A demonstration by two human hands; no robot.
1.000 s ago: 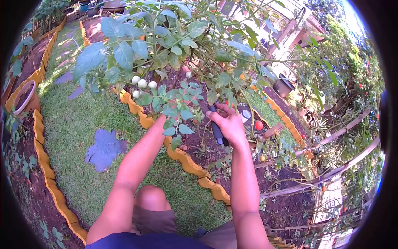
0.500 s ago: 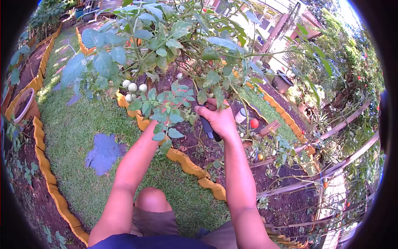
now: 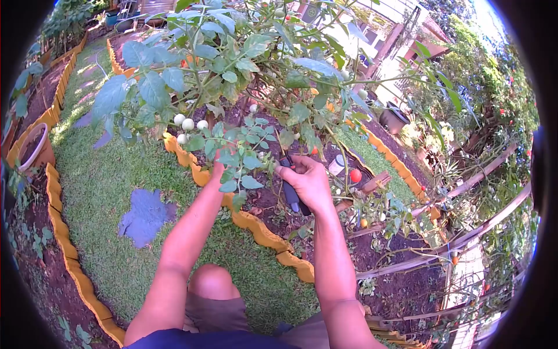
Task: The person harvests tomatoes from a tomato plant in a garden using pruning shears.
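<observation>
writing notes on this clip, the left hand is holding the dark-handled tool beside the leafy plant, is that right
Not quite, the hand is wrong: the head view shows the right hand holding the dark-handled tool beside the leafy plant.

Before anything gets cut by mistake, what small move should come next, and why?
I'd probably shift the left hand into clearer view first: the leafy sprig covers most of it, so its gap from the dark-handled tool in the right hand cannot be judged.
</observation>
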